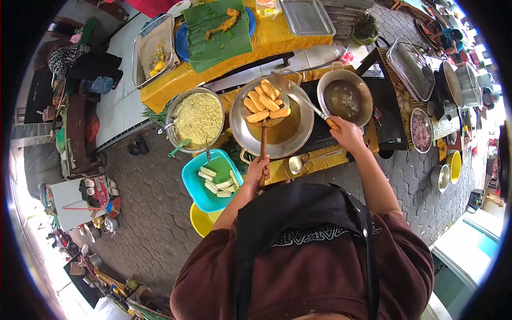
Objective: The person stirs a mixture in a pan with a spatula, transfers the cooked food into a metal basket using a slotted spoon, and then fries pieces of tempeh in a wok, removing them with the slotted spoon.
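My left hand (259,169) is wrapped round the wooden handle of a skimmer (264,140). Its head, above a wide wok (238,125) with oil in it, carries several golden fried pieces (262,101). In my right hand (348,134) is the wooden grip of a metal spatula (313,105); its shaft reaches over the wok, and the blade is blurred beside the fried pieces. Left of the wok stands a bowl of pale yellow batter (198,118). Below that, a turquoise basin (191,178) holds pale cut pieces (217,185) in liquid.
A second pan of oil (344,100) is right of the wok. A ladle (296,164) lies at the stove's front. Behind are a banana leaf (221,48) on a blue tray and a metal tray (308,18). A bowl of sliced onions (421,130) stands right. Another person (80,61) is far left.
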`<control>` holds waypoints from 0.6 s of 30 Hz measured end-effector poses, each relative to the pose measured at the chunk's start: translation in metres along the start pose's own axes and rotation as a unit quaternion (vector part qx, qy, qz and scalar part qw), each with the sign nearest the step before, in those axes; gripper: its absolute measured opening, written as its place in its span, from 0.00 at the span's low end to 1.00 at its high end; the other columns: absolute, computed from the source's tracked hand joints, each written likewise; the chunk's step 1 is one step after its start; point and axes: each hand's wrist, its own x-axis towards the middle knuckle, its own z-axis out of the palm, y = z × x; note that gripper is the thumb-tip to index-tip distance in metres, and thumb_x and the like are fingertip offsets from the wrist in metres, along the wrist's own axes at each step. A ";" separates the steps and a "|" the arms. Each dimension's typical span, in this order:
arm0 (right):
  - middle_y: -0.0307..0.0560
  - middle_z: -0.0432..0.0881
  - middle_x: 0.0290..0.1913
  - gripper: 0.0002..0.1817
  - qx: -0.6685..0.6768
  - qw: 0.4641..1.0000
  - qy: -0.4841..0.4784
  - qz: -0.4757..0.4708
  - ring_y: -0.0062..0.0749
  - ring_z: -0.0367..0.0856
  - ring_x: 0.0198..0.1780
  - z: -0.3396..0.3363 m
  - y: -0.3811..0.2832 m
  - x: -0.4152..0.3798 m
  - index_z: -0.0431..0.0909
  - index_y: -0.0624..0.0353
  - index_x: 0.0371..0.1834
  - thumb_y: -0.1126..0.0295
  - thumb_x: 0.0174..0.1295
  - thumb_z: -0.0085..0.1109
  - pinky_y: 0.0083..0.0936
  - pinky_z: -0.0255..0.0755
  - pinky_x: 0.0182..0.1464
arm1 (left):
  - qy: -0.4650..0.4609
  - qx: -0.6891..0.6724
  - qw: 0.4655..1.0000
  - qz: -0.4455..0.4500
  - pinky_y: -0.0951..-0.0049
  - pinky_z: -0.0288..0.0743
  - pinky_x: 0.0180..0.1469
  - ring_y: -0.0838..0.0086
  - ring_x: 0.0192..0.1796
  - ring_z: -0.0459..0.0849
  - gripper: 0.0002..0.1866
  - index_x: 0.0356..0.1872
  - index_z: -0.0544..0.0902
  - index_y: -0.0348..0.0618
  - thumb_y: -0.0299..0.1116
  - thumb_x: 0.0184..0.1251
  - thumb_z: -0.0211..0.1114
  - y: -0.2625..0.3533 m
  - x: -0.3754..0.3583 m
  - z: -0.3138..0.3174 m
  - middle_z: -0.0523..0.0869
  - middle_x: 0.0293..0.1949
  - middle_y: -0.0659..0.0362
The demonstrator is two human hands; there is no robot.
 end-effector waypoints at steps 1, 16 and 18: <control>0.57 0.81 0.41 0.24 0.035 0.998 0.048 -0.009 0.53 0.78 0.44 0.003 0.001 -0.008 0.71 0.50 0.55 0.61 0.53 0.57 0.41 0.70 0.45 | 0.002 0.001 1.000 -0.003 0.78 0.59 0.15 0.80 0.15 0.64 0.13 0.48 0.70 0.39 0.32 0.65 0.56 0.005 -0.007 -0.002 0.68 0.21 0.63; 0.58 0.80 0.44 0.21 0.152 0.974 0.141 0.093 0.54 0.77 0.48 0.071 -0.015 -0.060 0.67 0.52 0.55 0.62 0.58 0.54 0.42 0.70 0.47 | -0.027 0.116 0.987 0.110 0.82 0.60 0.15 0.85 0.15 0.64 0.18 0.56 0.68 0.41 0.28 0.65 0.53 0.119 -0.137 0.021 0.67 0.22 0.65; 0.58 0.80 0.44 0.20 0.118 0.983 0.095 0.106 0.55 0.76 0.48 0.080 -0.015 -0.060 0.67 0.53 0.53 0.62 0.58 0.53 0.43 0.70 0.47 | -0.025 0.136 0.983 0.118 0.83 0.59 0.16 0.86 0.16 0.63 0.17 0.56 0.69 0.40 0.28 0.67 0.51 0.116 -0.135 0.017 0.66 0.22 0.66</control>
